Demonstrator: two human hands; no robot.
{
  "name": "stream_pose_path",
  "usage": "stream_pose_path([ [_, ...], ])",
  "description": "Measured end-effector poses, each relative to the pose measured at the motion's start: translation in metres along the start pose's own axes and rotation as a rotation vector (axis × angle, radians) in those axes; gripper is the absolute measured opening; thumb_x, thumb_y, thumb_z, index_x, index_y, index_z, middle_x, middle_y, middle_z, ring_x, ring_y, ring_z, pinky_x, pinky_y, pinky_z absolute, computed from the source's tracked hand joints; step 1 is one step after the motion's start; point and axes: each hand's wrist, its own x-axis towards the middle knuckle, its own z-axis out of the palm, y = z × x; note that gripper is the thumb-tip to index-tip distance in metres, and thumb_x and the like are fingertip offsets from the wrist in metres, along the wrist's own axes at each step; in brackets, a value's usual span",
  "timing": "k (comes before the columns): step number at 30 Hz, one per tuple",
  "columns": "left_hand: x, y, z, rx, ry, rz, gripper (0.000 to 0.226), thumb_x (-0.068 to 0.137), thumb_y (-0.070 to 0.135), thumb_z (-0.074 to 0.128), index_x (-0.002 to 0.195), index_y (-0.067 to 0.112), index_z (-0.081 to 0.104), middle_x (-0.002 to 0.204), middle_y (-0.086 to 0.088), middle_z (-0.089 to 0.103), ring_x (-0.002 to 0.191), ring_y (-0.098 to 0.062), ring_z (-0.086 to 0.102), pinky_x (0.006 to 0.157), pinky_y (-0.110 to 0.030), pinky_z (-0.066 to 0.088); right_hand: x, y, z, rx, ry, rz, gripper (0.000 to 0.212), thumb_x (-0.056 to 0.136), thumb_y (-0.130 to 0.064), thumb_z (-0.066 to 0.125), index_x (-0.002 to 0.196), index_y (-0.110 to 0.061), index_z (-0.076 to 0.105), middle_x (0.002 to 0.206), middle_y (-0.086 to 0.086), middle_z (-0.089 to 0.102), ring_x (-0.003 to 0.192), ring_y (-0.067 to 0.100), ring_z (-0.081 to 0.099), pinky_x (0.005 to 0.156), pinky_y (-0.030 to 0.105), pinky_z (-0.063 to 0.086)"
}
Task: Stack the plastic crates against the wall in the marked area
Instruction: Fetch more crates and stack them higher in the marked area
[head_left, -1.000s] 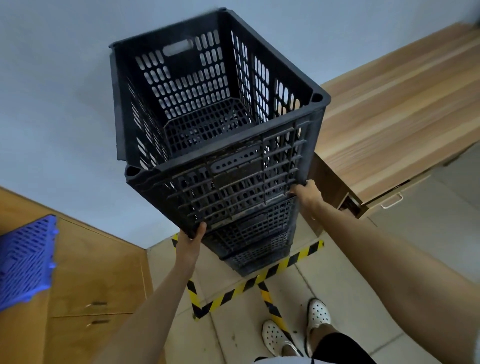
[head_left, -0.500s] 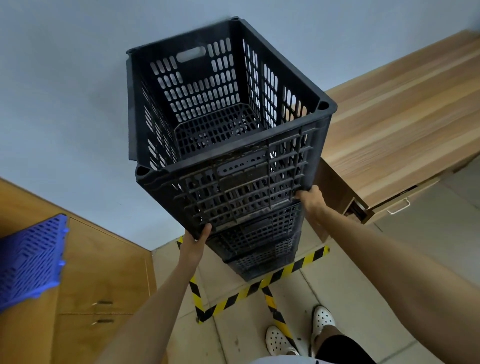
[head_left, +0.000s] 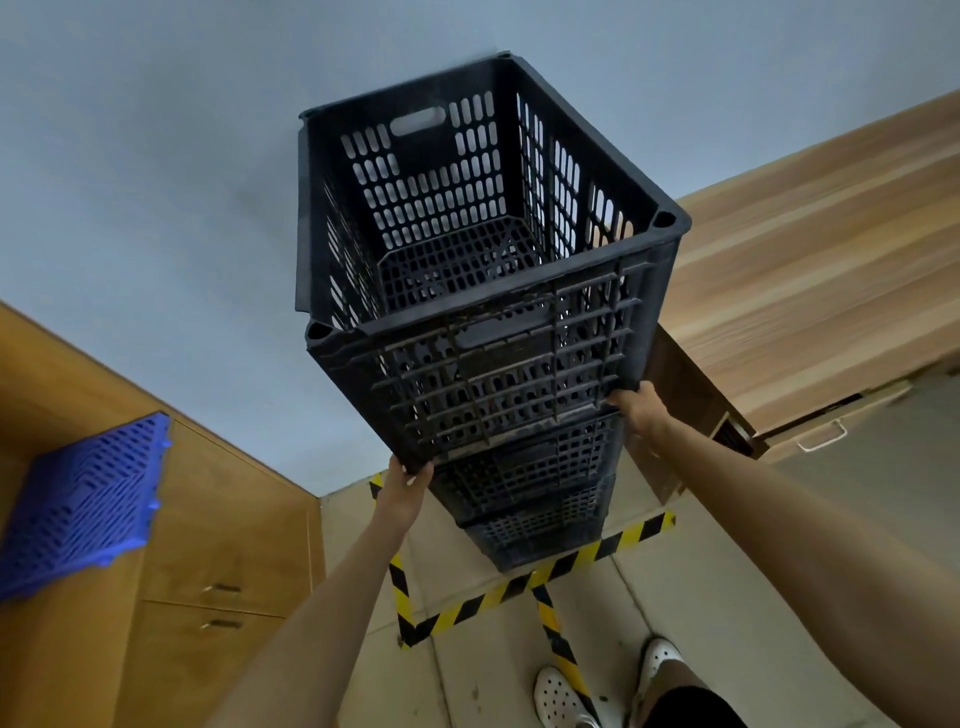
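Black perforated plastic, the top crate (head_left: 488, 291) sits atop a stack of lower crates (head_left: 530, 499) standing inside the yellow-and-black floor tape (head_left: 519, 587), close to the grey wall (head_left: 156, 182). The left hand (head_left: 408, 488) grips its near bottom-left corner; the right hand (head_left: 641, 410) grips the bottom-right corner. This looks like the seating step: the next move probably calls for squaring the crate on the one below before letting go. A wooden desk (head_left: 805, 270) stands just right; a blue crate (head_left: 83, 499) rests on the cabinet (head_left: 218, 545) at left.

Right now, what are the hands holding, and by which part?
The top black crate, by its bottom near corners: left hand under one, right hand under the other.
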Motion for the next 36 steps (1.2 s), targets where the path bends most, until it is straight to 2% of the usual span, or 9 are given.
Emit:
stream_pose_path([
  [4, -0.003, 0.011, 0.006, 0.099, -0.031, -0.115, 0.058, 0.1, 0.009, 0.051, 0.15, 0.008, 0.022, 0.145, -0.015, 0.041, 0.134, -0.034, 0.04, 0.089, -0.031, 0.037, -0.014, -0.023, -0.001, -0.013, -0.086, 0.097, 0.071, 0.087, -0.017, 0.065, 0.143, 0.002, 0.026, 0.142, 0.022, 0.042, 0.129, 0.038, 0.044, 0.109, 0.045, 0.038],
  [9, -0.012, 0.04, 0.001, 0.268, -0.128, -0.311, 0.05, 0.101, 0.029, 0.051, 0.144, 0.007, 0.04, 0.135, -0.01, 0.052, 0.123, -0.033, 0.05, 0.089, -0.035, 0.04, -0.009, -0.031, -0.002, -0.159, -0.169, 0.053, 0.064, 0.098, -0.021, 0.054, 0.149, 0.004, 0.024, 0.153, 0.02, 0.031, 0.14, 0.033, 0.032, 0.11, 0.036, 0.03],
  [12, -0.01, 0.05, 0.005, 0.393, -0.178, -0.344, 0.052, 0.098, 0.039, 0.053, 0.142, 0.012, 0.044, 0.139, -0.008, 0.053, 0.124, -0.03, 0.051, 0.091, -0.036, 0.043, -0.008, -0.032, -0.02, -0.324, -0.321, 0.001, 0.054, 0.099, -0.024, 0.054, 0.144, 0.003, 0.038, 0.147, 0.013, 0.041, 0.135, 0.031, 0.039, 0.108, 0.035, 0.031],
  [16, -0.02, 0.074, 0.048, 0.466, -0.168, -0.225, 0.045, 0.099, 0.035, 0.053, 0.136, 0.009, 0.049, 0.139, -0.01, 0.048, 0.127, -0.029, 0.047, 0.095, -0.033, 0.042, 0.005, -0.038, -0.063, -0.514, -0.373, -0.126, 0.046, 0.093, -0.024, 0.061, 0.13, 0.003, 0.053, 0.135, 0.017, 0.054, 0.119, 0.033, 0.053, 0.104, 0.041, 0.042],
  [21, -0.031, 0.11, 0.106, 0.572, -0.246, 0.111, 0.035, 0.1, 0.031, 0.051, 0.135, 0.023, 0.05, 0.139, 0.0, 0.051, 0.124, -0.02, 0.052, 0.096, -0.03, 0.045, -0.009, -0.092, -0.117, -0.386, -0.205, -0.472, 0.061, 0.093, -0.007, 0.057, 0.148, -0.008, 0.031, 0.143, 0.018, 0.043, 0.128, 0.033, 0.046, 0.107, 0.046, 0.04],
  [26, -0.075, 0.162, 0.147, 0.886, 0.127, 1.151, 0.03, 0.094, 0.006, 0.052, 0.12, 0.015, 0.064, 0.114, 0.001, 0.067, 0.094, -0.017, 0.067, 0.068, -0.036, 0.058, -0.018, -0.158, -0.14, -0.417, -0.133, -0.99, 0.066, 0.097, -0.012, 0.05, 0.153, -0.024, 0.016, 0.155, 0.01, 0.027, 0.139, 0.026, 0.033, 0.114, 0.045, 0.032],
  [29, -0.099, 0.207, 0.163, 1.01, 0.253, 1.512, 0.028, 0.093, 0.007, 0.052, 0.115, 0.008, 0.069, 0.113, -0.007, 0.067, 0.104, -0.025, 0.064, 0.079, -0.035, 0.055, -0.036, -0.193, -0.143, -0.479, -0.112, -1.286, 0.057, 0.102, -0.022, 0.041, 0.153, -0.028, 0.017, 0.154, 0.006, 0.029, 0.136, 0.025, 0.038, 0.11, 0.047, 0.037],
  [33, -0.126, 0.273, 0.169, 1.055, 0.729, 1.496, 0.024, 0.092, 0.015, 0.053, 0.11, 0.015, 0.07, 0.116, -0.005, 0.066, 0.116, -0.029, 0.057, 0.095, -0.041, 0.044, -0.049, -0.223, -0.139, -0.676, -0.102, -1.52, 0.051, 0.102, -0.021, 0.039, 0.151, -0.025, 0.027, 0.154, 0.005, 0.03, 0.13, 0.029, 0.044, 0.095, 0.045, 0.047],
  [36, -0.128, 0.309, 0.161, 1.041, 0.832, 1.077, 0.038, 0.096, 0.033, 0.049, 0.127, 0.015, 0.057, 0.131, -0.005, 0.057, 0.123, -0.027, 0.052, 0.098, -0.042, 0.044, -0.051, -0.236, -0.139, -0.896, -0.145, -1.636, 0.043, 0.102, -0.021, 0.039, 0.145, -0.021, 0.041, 0.153, 0.005, 0.038, 0.134, 0.029, 0.04, 0.098, 0.047, 0.045],
])
